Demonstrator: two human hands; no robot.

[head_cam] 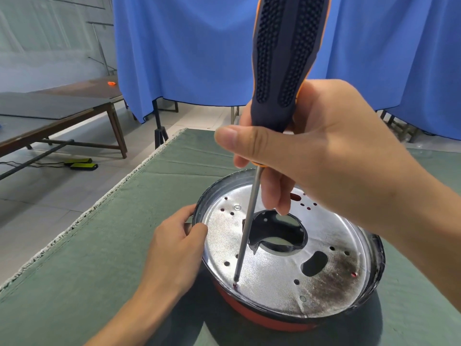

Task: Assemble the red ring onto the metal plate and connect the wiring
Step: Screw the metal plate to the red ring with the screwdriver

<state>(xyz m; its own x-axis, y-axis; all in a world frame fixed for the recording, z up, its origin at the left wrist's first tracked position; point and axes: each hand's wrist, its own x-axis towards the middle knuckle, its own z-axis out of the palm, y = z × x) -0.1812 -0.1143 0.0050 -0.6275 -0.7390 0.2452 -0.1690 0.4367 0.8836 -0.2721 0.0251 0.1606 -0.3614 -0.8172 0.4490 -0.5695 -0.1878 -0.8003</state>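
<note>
The red ring lies on the green cloth-covered worktop, near the front edge of the view, showing only as a curved red band under the near rim of the metal plate seated on top of it. The plate is round and shiny, with a large central opening, a kidney-shaped slot toward the right and small holes scattered over its face. The left hand holds the plate's left edge, thumb curled over the rim and the other fingers tucked under the outside wall. The screwdriver stands nearly upright, its tip set in a hole close to the plate's near-left edge where red shows through. The right hand grips the lower end of the black and orange handle, thumb pressed across its front and fingers curled round it above the plate's centre. To the left of the plate the cloth is bare right out to its frayed left edge; beyond that edge lies tiled floor. Farther off stand a dark low table at left and a blue curtain across the back
</note>
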